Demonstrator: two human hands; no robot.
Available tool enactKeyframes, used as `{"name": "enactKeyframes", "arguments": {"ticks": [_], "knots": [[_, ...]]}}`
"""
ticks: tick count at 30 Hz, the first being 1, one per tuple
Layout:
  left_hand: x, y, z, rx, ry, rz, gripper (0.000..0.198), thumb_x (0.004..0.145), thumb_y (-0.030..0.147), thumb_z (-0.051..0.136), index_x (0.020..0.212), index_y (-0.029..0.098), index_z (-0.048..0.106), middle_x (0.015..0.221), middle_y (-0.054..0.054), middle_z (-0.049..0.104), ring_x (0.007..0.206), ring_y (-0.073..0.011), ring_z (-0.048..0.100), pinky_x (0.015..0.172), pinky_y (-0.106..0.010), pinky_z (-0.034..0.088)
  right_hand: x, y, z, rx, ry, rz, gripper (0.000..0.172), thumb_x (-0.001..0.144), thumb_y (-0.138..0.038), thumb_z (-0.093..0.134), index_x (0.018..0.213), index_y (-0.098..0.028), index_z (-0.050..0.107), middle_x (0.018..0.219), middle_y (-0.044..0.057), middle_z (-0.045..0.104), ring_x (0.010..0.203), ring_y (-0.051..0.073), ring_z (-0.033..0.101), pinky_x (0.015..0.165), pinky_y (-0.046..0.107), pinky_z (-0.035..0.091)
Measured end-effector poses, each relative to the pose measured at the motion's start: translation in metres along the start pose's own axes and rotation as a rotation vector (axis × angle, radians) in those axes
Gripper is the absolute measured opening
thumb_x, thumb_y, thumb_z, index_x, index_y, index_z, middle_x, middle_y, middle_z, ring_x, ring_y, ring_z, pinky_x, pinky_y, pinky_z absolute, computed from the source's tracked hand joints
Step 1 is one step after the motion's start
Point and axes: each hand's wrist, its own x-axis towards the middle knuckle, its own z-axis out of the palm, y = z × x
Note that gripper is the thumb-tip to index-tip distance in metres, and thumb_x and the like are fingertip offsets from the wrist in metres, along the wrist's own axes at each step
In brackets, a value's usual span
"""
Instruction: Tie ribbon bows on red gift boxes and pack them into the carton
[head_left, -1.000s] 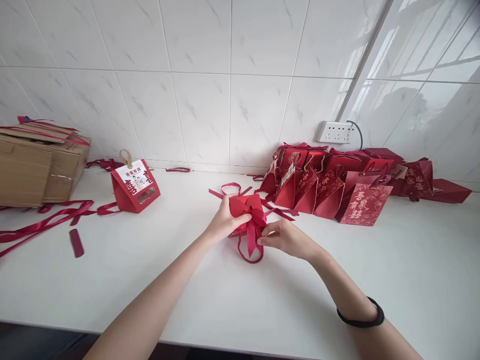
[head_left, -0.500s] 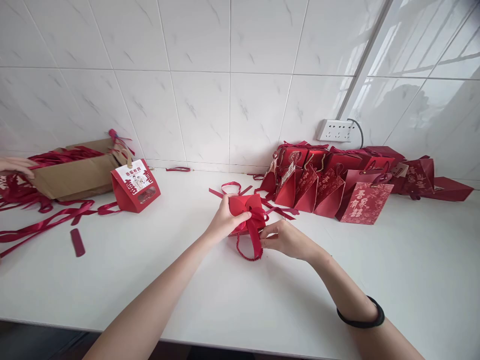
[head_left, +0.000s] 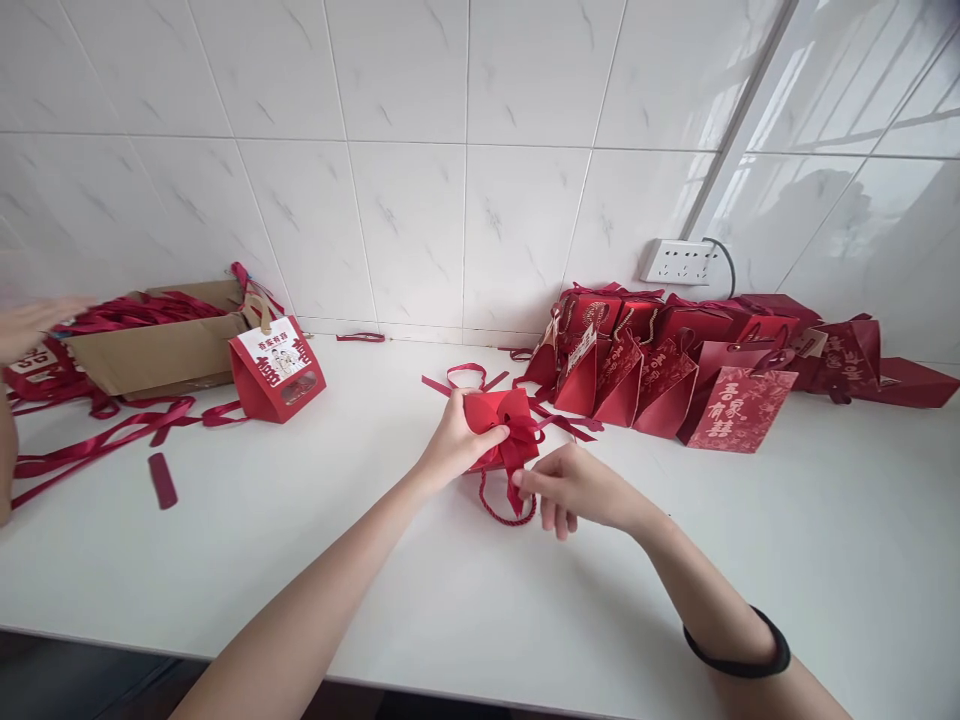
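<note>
A small red gift bag [head_left: 497,412] lies on the white counter [head_left: 465,590] with a red ribbon bow [head_left: 519,440] on its front and a red cord handle [head_left: 504,512] looping toward me. My left hand [head_left: 454,445] grips the bag's left side, thumb pressed by the bow. My right hand [head_left: 574,487] pinches a tail of the ribbon just below the bow with thumb and forefinger, the other fingers loosely spread.
Several finished red gift bags [head_left: 675,375] stand along the wall at right under a wall socket [head_left: 681,262]. A red box with a white label [head_left: 277,368], a cardboard box [head_left: 157,345] of ribbons and loose ribbons [head_left: 97,440] lie at left. Another person's hand [head_left: 34,322] reaches in there.
My right hand has shifted its pinch on the ribbon and spread its lower fingers. At left the cardboard box was tipped open and another person's hand came into view.
</note>
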Motion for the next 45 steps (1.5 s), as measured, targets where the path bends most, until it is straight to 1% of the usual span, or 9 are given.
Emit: {"name": "enactKeyframes", "arguments": {"ticks": [6, 12, 15, 20, 24, 32, 38, 41, 45], "knots": [[-0.001, 0.002, -0.001, -0.033, -0.004, -0.019, 0.054, 0.072, 0.035, 0.069, 0.114, 0.022, 0.036, 0.103, -0.006, 0.063, 0.097, -0.0219, 0.061, 0.087, -0.037, 0.047, 0.005, 0.003, 0.027, 0.049, -0.133, -0.037, 0.026, 0.083, -0.03, 0.047, 0.064, -0.016, 0.056, 0.052, 0.0, 0.062, 0.041, 0.01, 0.058, 0.041, 0.019, 0.044], [0.0, 0.001, -0.001, -0.032, 0.005, -0.018, 0.053, 0.072, 0.034, 0.069, 0.112, 0.021, 0.037, 0.099, -0.006, 0.063, 0.094, -0.022, 0.062, 0.087, -0.039, 0.047, 0.004, 0.001, 0.017, -0.055, 0.183, 0.047, 0.043, 0.086, -0.049, 0.044, 0.056, -0.018, 0.044, 0.051, 0.001, 0.061, 0.041, 0.011, 0.057, 0.038, 0.02, 0.041], [0.0, -0.001, 0.0, -0.039, 0.015, -0.023, 0.054, 0.071, 0.035, 0.07, 0.112, 0.021, 0.038, 0.098, -0.006, 0.063, 0.094, -0.0221, 0.061, 0.088, -0.039, 0.046, 0.004, 0.002, 0.01, -0.186, 0.238, 0.054, 0.047, 0.085, -0.051, 0.045, 0.052, -0.017, 0.047, 0.051, 0.003, 0.062, 0.04, 0.01, 0.055, 0.04, 0.022, 0.041], [0.0, -0.002, 0.001, -0.045, 0.025, -0.02, 0.054, 0.07, 0.035, 0.07, 0.111, 0.021, 0.037, 0.099, -0.006, 0.062, 0.095, -0.022, 0.061, 0.088, -0.039, 0.046, 0.005, 0.003, 0.01, 0.015, 0.071, 0.035, 0.037, 0.085, -0.044, 0.05, 0.059, -0.017, 0.05, 0.06, 0.003, 0.067, 0.047, 0.011, 0.061, 0.043, 0.021, 0.047], [-0.001, 0.0, 0.003, -0.038, 0.024, -0.019, 0.054, 0.071, 0.034, 0.07, 0.111, 0.021, 0.036, 0.096, -0.005, 0.062, 0.093, -0.0215, 0.061, 0.086, -0.038, 0.047, 0.011, 0.005, 0.019, 0.157, 0.044, 0.03, 0.035, 0.083, -0.038, 0.055, 0.056, -0.017, 0.046, 0.055, 0.001, 0.063, 0.044, 0.009, 0.06, 0.041, 0.019, 0.047], [-0.004, 0.004, 0.007, -0.133, 0.01, -0.071, 0.053, 0.069, 0.03, 0.071, 0.109, 0.022, 0.037, 0.103, -0.006, 0.062, 0.092, -0.0212, 0.061, 0.08, -0.036, 0.049, 0.022, 0.011, 0.045, 0.456, -0.087, -0.046, 0.049, 0.07, -0.06, 0.063, 0.057, -0.015, 0.051, 0.049, -0.003, 0.055, 0.04, 0.009, 0.056, 0.038, 0.02, 0.045], [-0.002, 0.0, 0.004, -0.142, -0.043, -0.019, 0.042, 0.075, 0.035, 0.064, 0.105, 0.02, 0.04, 0.1, -0.005, 0.062, 0.097, -0.0211, 0.06, 0.086, -0.036, 0.047, 0.02, 0.012, 0.034, 0.608, -0.233, -0.13, 0.043, 0.066, -0.052, 0.071, 0.058, -0.014, 0.054, 0.053, -0.003, 0.053, 0.045, 0.01, 0.058, 0.036, 0.019, 0.045], [-0.001, -0.002, 0.003, -0.182, -0.076, 0.001, 0.036, 0.08, 0.039, 0.057, 0.105, 0.02, 0.039, 0.1, -0.004, 0.061, 0.098, -0.0207, 0.059, 0.087, -0.036, 0.046, 0.02, 0.013, 0.029, 0.63, -0.266, -0.147, 0.04, 0.066, -0.05, 0.072, 0.06, -0.014, 0.055, 0.054, -0.003, 0.053, 0.046, 0.01, 0.057, 0.036, 0.019, 0.047], [-0.003, 0.0, 0.002, -0.173, -0.119, -0.006, 0.044, 0.074, 0.032, 0.064, 0.107, 0.021, 0.036, 0.095, -0.002, 0.062, 0.093, -0.0203, 0.061, 0.083, -0.035, 0.048, 0.022, 0.015, 0.032, 0.492, -0.23, -0.138, 0.043, 0.069, -0.052, 0.068, 0.056, -0.014, 0.053, 0.053, -0.003, 0.052, 0.046, 0.009, 0.055, 0.036, 0.019, 0.047]]}}
